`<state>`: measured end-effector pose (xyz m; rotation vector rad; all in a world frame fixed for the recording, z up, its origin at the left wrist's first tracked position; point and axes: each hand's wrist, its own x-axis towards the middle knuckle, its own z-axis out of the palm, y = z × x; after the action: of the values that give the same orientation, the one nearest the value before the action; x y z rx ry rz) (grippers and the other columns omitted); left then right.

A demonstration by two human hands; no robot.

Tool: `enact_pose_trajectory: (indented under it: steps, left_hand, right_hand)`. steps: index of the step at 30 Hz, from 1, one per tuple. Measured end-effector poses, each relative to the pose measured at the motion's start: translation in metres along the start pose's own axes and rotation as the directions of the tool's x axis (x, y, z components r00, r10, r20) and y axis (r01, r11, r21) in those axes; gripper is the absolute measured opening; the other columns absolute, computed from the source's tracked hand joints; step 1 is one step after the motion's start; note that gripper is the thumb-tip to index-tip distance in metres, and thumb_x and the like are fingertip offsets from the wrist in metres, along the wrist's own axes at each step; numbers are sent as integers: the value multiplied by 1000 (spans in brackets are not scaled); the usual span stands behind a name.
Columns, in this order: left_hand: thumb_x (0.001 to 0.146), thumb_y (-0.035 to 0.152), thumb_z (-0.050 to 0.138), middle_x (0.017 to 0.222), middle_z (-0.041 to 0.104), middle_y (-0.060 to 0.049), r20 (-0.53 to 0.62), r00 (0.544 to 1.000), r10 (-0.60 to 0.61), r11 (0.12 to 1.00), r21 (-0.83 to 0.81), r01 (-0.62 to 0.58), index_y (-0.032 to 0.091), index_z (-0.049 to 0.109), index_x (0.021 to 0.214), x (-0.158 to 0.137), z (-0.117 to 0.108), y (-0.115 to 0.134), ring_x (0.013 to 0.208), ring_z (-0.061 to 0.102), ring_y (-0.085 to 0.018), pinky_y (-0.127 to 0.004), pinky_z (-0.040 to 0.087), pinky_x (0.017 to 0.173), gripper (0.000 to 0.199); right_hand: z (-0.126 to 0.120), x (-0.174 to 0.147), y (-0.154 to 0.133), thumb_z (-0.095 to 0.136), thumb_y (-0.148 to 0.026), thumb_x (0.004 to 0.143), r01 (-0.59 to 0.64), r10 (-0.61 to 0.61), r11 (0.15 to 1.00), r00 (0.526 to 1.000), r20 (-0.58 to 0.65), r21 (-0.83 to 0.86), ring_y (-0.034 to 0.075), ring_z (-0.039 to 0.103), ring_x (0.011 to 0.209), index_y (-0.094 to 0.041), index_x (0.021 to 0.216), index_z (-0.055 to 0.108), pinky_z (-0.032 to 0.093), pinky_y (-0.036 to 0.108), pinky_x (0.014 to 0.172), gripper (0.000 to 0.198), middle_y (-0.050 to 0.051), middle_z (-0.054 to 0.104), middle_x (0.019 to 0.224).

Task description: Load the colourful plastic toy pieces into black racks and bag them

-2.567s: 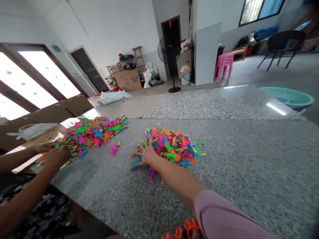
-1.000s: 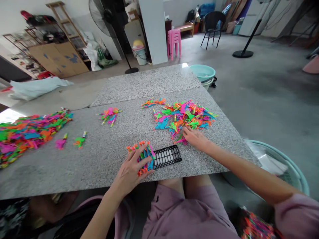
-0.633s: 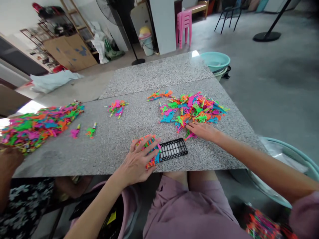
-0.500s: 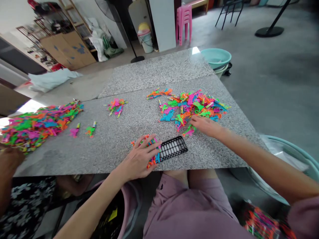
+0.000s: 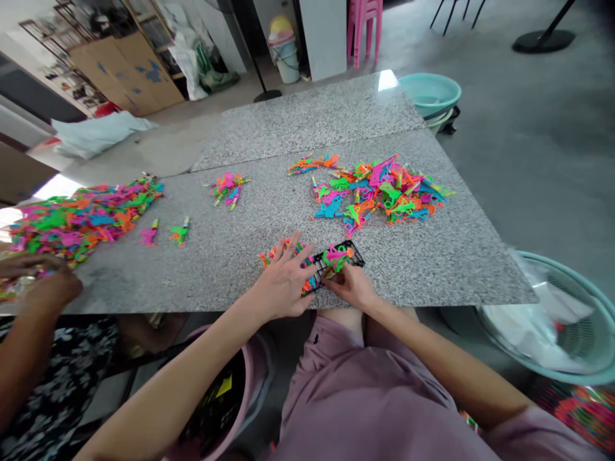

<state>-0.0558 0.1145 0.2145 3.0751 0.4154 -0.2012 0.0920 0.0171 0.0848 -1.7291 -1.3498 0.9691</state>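
Fingers (image 5: 331, 282) of your right hand (image 5: 354, 287) are closed on pink-green toys (image 5: 337, 256), over the right end of the black tray (image 5: 358, 253). Your left hand (image 5: 283, 285) lies spread, fingers parted, over the toy rows (image 5: 266, 258) at the tray's left end. Tray sits near your table (image 5: 230, 256) edge. Pile (image 5: 384, 192) beyond, to the right; bunch (image 5: 228, 186) left of it; then pink toy (image 5: 150, 235) beside green toy (image 5: 180, 235); heap (image 5: 86, 218) far left, co-worker's hand (image 5: 55, 285) near it.
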Motion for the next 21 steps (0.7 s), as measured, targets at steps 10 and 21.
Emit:
enact_pose_trajectory:
  steps: [10, 21]
  left_hand:
    - [74, 39, 72, 141, 46, -16, -71, 997, -17, 1000, -4, 17, 17, 66, 113, -2, 4, -6, 144, 21, -44, -61, 23, 116, 45]
    - [70, 40, 74, 141, 46, -18, -58, 998, -32, 999, 1, 32, 13, 68, 107, -1, 5, -9, 145, 19, -44, -59, 22, 117, 47]
  right_hand:
    - [-6, 19, -12, 60, -18, 77, 188, -156, 886, 982, 110, -424, 18, 61, 72, -14, 100, 61, 38, 25, 64, 24, 7, 69, 82]
    - [-14, 9, -16, 59, -15, 79, 283, -225, 876, 956, 188, -390, 19, 62, 80, -17, 94, 63, 41, 24, 70, 16, 7, 69, 87]
